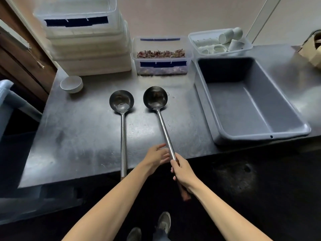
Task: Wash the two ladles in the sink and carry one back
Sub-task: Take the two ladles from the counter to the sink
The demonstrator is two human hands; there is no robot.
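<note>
Two long steel ladles lie bowl-up on a metal counter [83, 136]. The left ladle [123, 129] rests alone, its handle end just past the counter's front edge. The right ladle [160, 117] has its bowl on the counter, and my right hand [183, 172] grips the lower part of its handle, above the wooden end. My left hand [156, 158] is beside the same handle with fingers spread, touching or nearly touching the steel shaft from the left. No sink is in view.
An empty grey plastic tub [284, 126] stands at the right. Behind are a clear box of dried leaves [162, 66], a tray of white cups [196, 40] and stacked white containers [90, 54]. A small white bowl [71, 84] sits at the left. My shoes show on the dark floor.
</note>
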